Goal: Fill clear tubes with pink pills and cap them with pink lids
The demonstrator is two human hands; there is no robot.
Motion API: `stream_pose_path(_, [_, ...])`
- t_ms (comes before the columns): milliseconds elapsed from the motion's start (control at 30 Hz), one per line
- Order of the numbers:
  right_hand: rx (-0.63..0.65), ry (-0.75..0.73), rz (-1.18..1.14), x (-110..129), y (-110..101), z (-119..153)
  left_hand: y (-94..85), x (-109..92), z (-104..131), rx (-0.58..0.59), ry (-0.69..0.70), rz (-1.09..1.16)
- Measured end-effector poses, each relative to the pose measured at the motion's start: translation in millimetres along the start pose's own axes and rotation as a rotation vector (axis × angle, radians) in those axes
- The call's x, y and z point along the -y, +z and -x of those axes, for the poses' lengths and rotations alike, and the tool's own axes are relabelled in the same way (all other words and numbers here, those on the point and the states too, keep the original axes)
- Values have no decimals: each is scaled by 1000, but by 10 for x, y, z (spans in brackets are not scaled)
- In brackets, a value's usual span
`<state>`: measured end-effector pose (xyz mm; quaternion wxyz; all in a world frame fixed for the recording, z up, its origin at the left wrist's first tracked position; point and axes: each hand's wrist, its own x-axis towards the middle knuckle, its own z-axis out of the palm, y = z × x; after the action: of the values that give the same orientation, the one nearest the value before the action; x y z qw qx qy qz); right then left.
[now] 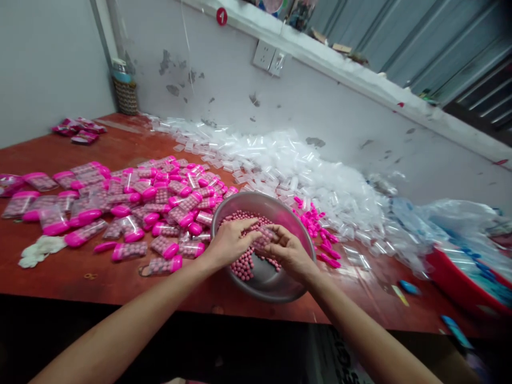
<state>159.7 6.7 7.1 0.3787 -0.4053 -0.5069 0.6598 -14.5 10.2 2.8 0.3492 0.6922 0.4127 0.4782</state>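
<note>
Fingers point(282, 234) of the right hand point(291, 255) curved narrowly round a clear plastic container point(264, 238), pink beads showing inside, and there it was, right between both hands, just above the steel bowl point(272, 290)! From the other side the left hand point(229, 244) met it, fingers bent and close together; gripping or merely steadying, I couldn't tell. Good handling, I judged, called for a light pinch on those thin walls, mouth upward, hands low enough for any stray bead to drop back. Under the fingertips lay loose pink beads point(243, 266), piled thickest toward the left hand. Beyond the right fingers, outside the rim, bright pink caps point(314, 220) clustered; left of the left hand, capped, bead-filled containers point(187, 204) sprawled over the red tabletop point(160, 290). Farther out, past both hands, rose a great heap of see-through containers point(304, 160); well right sat a red tub point(452, 277).
</note>
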Motion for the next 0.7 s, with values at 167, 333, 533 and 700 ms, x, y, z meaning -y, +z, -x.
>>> stream_pose_path(167, [-71,-52,-51,-29,-41,85,74,-56,-42,233,-71,307])
stream_pose_path(333, [-143,-132,134,26,-113,216,152,-95,-31,250,-404,643])
stream_pose_path(533, [-434,-309,590,47,-741,553,107,-101,-6,195,-635,775])
stream_pose_path(700, [-763,-120,1119,-82,-1888,741,136,-75,-22,233,-650,703])
